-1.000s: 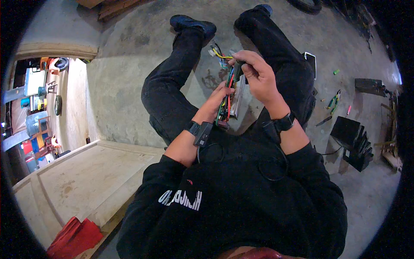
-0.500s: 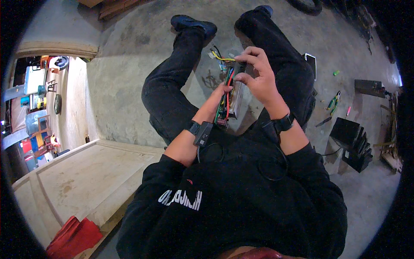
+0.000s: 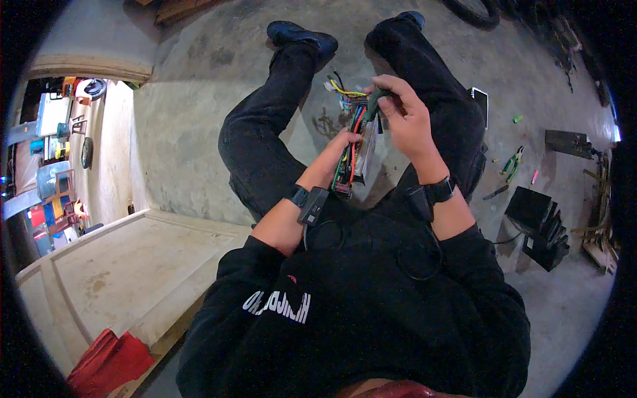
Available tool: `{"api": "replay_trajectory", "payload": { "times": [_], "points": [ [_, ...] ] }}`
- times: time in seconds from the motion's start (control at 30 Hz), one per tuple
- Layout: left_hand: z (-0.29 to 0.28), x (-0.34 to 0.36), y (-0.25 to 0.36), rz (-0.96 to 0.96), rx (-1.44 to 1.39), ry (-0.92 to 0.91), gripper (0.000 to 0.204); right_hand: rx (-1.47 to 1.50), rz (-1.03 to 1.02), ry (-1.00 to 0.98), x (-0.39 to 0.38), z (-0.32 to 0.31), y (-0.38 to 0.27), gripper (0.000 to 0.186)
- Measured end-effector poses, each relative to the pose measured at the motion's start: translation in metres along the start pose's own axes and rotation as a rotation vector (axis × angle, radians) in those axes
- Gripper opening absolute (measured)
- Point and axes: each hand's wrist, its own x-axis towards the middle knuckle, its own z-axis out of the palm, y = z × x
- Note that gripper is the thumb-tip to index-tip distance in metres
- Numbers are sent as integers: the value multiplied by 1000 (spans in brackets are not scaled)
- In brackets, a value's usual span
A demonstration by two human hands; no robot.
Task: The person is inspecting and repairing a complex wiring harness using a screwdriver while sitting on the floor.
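Left hand gripped the wired metal box at centre frame, right hand just above—closed round a dark-handled tool.

White printed lettering across black sweatshirt chest, low centre; small dark rectangular phone-like screen flat on concrete floor beside right knee; flat red package-like object at lower left edge

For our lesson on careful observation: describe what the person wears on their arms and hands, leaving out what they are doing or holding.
Both hands are bare, no gloves. The left hand has a black wristband with a small black device clipped to it. The right hand has a similar black band at the wrist. Black sweatshirt sleeves are pushed up to the elbows, leaving the forearms uncovered.
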Motion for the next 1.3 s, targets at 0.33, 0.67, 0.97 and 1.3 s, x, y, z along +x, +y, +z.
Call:
{"api": "replay_trajectory", "payload": {
  "times": [0.33, 0.67, 0.97, 1.3],
  "points": [
    [-13, 12, -10, 18, 37, 14, 31, -94, -26, -60, 3, -6, 2, 32],
    [-7, 6, -5, 7, 10, 2, 35, -34, 35, -36, 0, 0, 1, 26],
    [-15, 8, -8, 27, 27, -40, 45, 766, 145, 476, 19, -23, -5, 28],
    [-20, 17, -13, 120, -18, 54, 32, -545, 315, -291, -8, 7, 32, 31]
  ]
}}
